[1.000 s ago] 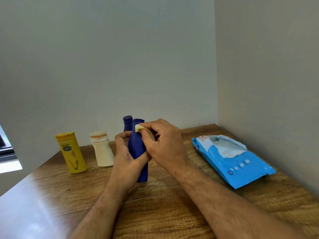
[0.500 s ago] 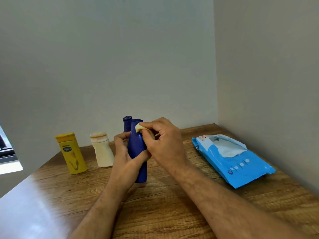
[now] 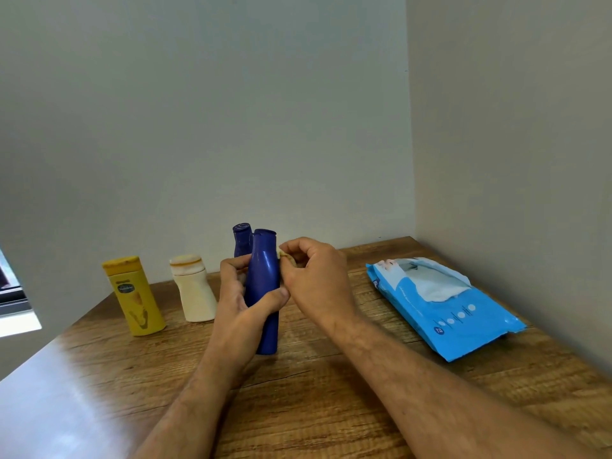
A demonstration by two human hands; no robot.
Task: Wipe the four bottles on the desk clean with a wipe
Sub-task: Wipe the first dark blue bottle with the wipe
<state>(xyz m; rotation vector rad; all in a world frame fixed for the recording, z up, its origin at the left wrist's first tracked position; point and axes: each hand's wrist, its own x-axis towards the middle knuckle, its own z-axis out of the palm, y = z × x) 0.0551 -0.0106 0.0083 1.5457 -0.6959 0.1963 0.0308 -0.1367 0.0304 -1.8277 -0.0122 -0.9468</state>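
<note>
Fingers (image 3: 231,270) of the left hand (image 3: 243,303) curl round the middle of the blue bottle (image 3: 263,293), thumb across its front, holding it upright with its base on the counter (image 3: 331,392). That grip likely steadies the bottle so it cannot tip or spin under rubbing. Right-hand fingers (image 3: 298,251) pinch a small wad of wipe (image 3: 284,256) and press it against the bottle's right shoulder, just below the cap; the right hand (image 3: 318,276) sits right of the bottle, touching it through the wipe. Most of the wipe is hidden inside the pinch, so how it is folded cannot be told.

Just behind the held bottle stands a second blue bottle (image 3: 241,240), only its top showing. Left of the held bottle stands a cream bottle (image 3: 193,291), and further left a yellow bottle (image 3: 135,296), both upright and well apart from the hands. Right of the held bottle, near the wall, a blue pack (image 3: 457,319) of wipes lies flat with its flap open, a sheet showing at the slot, presumably left open for a fresh wipe.

Judging by the layout, this bottle is mid-wipe at its upper part; whether the other three are already clean cannot be told.
</note>
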